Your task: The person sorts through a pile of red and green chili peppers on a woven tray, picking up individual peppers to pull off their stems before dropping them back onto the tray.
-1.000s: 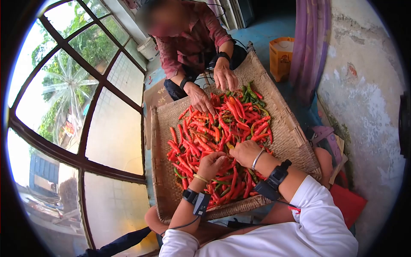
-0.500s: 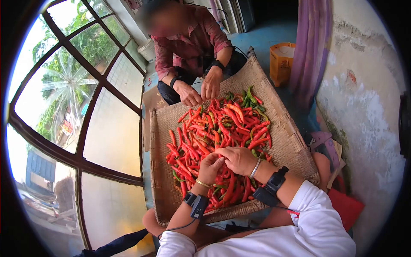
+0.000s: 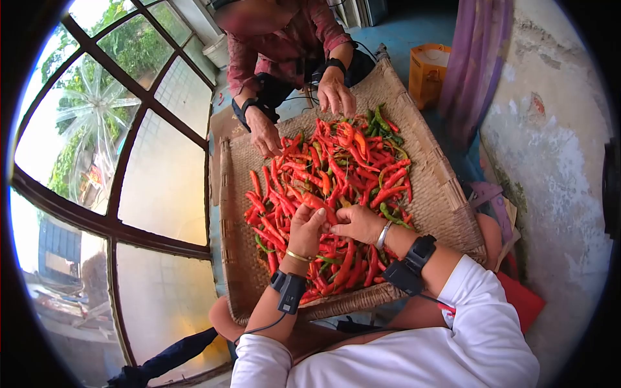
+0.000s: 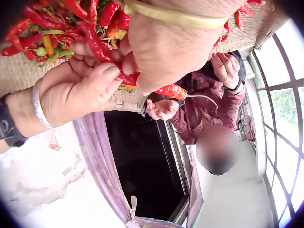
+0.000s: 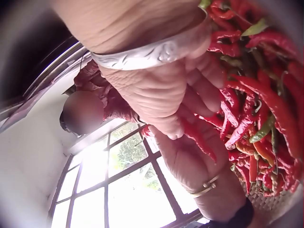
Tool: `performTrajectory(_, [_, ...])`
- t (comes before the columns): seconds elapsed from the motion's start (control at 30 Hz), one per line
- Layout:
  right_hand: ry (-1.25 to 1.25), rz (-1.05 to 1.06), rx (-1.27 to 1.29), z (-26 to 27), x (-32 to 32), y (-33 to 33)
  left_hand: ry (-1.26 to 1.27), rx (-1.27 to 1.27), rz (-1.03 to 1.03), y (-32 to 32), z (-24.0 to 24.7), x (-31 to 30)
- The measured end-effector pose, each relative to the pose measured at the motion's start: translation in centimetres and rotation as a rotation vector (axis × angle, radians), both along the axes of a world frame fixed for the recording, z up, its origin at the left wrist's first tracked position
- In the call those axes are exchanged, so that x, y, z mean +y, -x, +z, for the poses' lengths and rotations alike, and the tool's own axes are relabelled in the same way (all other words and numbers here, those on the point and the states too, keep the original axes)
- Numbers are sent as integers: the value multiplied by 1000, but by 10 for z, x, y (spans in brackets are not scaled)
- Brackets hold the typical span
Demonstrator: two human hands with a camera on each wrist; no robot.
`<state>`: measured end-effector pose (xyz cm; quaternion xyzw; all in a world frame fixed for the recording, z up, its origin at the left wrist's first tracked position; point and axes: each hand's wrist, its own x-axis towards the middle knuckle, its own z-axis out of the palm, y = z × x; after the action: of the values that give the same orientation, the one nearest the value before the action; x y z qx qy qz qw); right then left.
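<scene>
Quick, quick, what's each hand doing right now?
Left hand: closed, pinching a red chili.
Right hand: closed, pinching a red chili too; I can't tell if it's the same one.

Woven tray [image 3: 432, 187], heaped red peppers [image 3: 347, 266], a few green peppers [image 3: 378, 123]

bare tray [image 3: 429, 187] right of heaped chilies [image 3: 352, 171], other person's hands [image 3: 337, 98] beyond

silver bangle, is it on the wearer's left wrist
No, the silver bangle circles the right wrist, and a gold bangle circles the left wrist.
</scene>
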<state>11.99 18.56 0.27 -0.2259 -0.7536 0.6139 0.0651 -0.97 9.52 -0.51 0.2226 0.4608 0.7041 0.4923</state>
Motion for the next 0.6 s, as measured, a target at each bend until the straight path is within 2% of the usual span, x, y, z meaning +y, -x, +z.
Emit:
performTrajectory(0.07, [-9, 8, -12, 4, 3, -1, -9, -27, -5, 1, 5, 0])
performTrajectory(0.13, [102, 127, -201, 17, 6, -4, 57, -36, -37, 5, 13, -2])
performTrajectory(0.17, [105, 127, -201, 17, 7, -5, 60, -36, -37, 12, 11, -3])
performTrajectory(0.23, [-200, 103, -220, 15, 9, -6, 265, 110, -66, 31, 10, -5])
performTrajectory(0.27, [-196, 101, -221, 14, 11, -6, 264, 98, -33, 36, 13, -5])
performTrajectory(0.3, [-186, 76, -208, 13, 12, -6, 230, 73, -8, 47, 11, -6])
performTrajectory(0.37, [-188, 36, -175, 13, 13, -6, 9, -100, 68, 75, -1, -6])
performTrajectory(0.43, [-207, 6, -126, 12, 15, -7, -100, -278, 361, 69, 27, 5])
performTrajectory(0.5, [-205, -20, -129, 11, 16, -7, -130, -312, 295, 75, 20, 2])
performTrajectory(0.57, [-201, -48, -136, 8, 18, -6, 72, 215, 173, 74, 5, -1])
performTrajectory(0.6, [-204, -69, -125, 5, 19, -5, 272, 430, 97, 70, 1, -2])
